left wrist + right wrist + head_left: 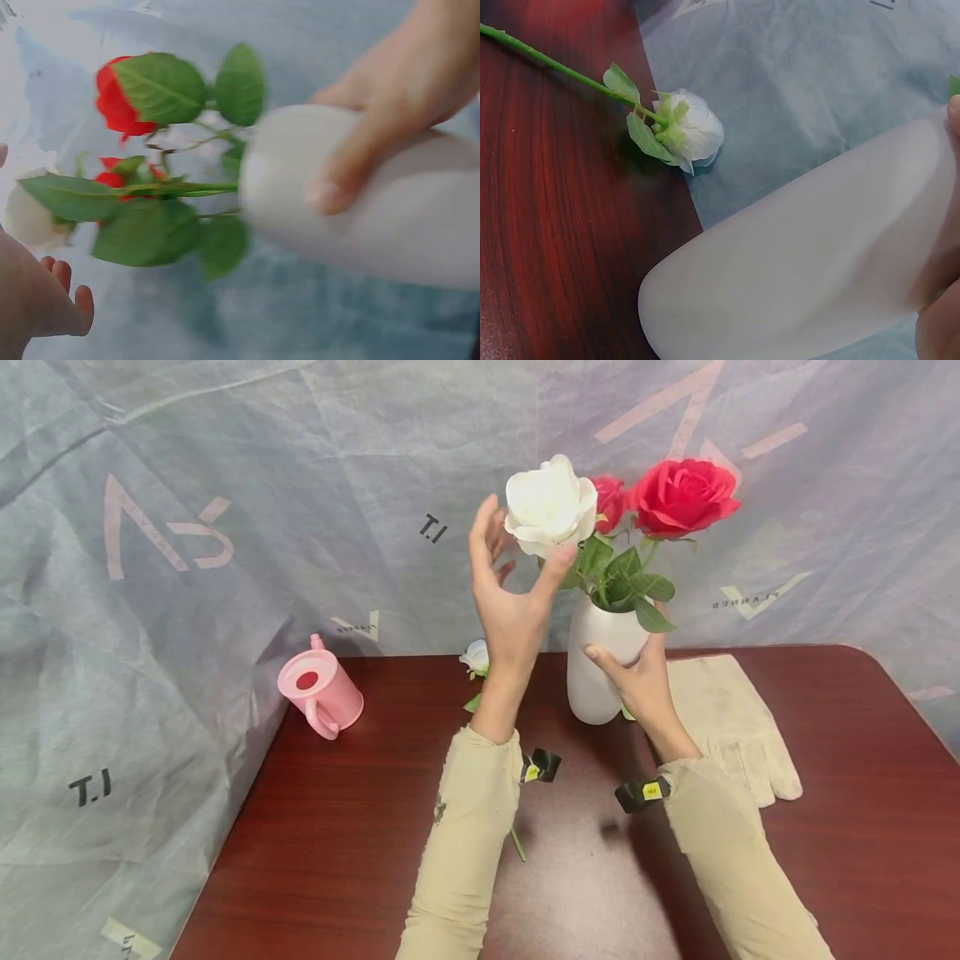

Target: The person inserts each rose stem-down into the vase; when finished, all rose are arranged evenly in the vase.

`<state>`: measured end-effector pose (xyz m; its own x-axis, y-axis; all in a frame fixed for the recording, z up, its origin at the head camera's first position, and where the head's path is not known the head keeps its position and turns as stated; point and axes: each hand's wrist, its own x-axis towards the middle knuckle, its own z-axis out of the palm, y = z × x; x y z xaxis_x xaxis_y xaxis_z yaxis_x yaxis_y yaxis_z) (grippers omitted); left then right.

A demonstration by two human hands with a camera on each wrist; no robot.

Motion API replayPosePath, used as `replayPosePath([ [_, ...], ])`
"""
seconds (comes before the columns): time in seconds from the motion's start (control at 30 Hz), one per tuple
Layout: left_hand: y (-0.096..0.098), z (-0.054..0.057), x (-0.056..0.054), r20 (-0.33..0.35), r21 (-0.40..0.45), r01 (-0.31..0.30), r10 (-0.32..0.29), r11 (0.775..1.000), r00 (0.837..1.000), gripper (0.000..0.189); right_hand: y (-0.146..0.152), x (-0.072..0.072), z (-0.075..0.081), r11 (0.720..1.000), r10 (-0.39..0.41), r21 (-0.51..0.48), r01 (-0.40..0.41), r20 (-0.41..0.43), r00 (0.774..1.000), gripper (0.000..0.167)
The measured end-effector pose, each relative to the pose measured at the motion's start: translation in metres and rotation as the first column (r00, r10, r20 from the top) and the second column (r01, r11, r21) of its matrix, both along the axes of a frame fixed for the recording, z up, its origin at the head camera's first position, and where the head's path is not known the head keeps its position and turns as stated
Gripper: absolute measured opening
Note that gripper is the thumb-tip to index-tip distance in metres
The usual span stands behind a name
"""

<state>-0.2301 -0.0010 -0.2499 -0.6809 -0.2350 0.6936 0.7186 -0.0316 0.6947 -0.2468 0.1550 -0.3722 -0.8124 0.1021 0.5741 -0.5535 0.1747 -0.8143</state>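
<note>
The right hand (645,681) has its grip clasped around the upper part of the vase (607,631), thumb across the near side. The left hand's (513,610) grip is spread wide, thumb well apart from curved fingers, around the white rose (553,502) above and left of the vase; whether it touches the petals I cannot tell. Two red roses (686,497) show above the vase's mouth. The vase is upright; whether its base meets the table (360,827) is unclear. The table is dark red with wood grain, and on it lie a pale rose (694,127) left of the vase, a pink can (322,689) farther left and a cream glove (723,718) to the right. Behind the vase hangs a grey-blue cloth (375,468), with black "T.I" (432,528) twice to the left and mirror-reversed "PLANNER" (750,600) to the right. Writing on the yellow tags (652,790) at the wrists is too small to read.
</note>
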Motion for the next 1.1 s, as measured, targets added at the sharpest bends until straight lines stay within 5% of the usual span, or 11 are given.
replayPosePath([
  [0.17, -0.003, 0.019, -0.013, -0.009, -0.093, -0.036, 0.035, 0.995, 0.999, 0.076, -0.001, 0.0, 0.001, 1.0, -0.009, 0.004, 0.009, -0.008, 1.0, 0.091],
  [0.33, -0.001, 0.025, -0.024, -0.008, -0.139, -0.038, 0.037, 0.99, 0.999, 0.049, -0.001, 0.002, 0.0, 1.0, -0.029, -0.003, 0.029, 0.039, 0.999, 0.085],
  [0.57, 0.01, 0.021, -0.026, 0.052, -0.119, -0.073, 0.08, 0.99, 0.995, 0.031, -0.003, 0.004, 0.0, 0.999, -0.046, 0.002, 0.046, 0.064, 0.997, 0.085],
  [0.93, 0.02, 0.022, -0.028, 0.028, -0.264, -0.089, 0.1, 0.961, 0.995, 0.03, -0.002, 0.005, 0.001, 0.998, -0.061, 0.024, 0.059, 0.056, 0.997, 0.086],
  [1.1, 0.013, 0.026, -0.014, 0.037, -0.209, -0.061, 0.071, 0.976, 0.997, 0.035, -0.002, 0.005, 0.0, 0.998, -0.057, 0.016, 0.056, 0.057, 0.997, 0.085],
])
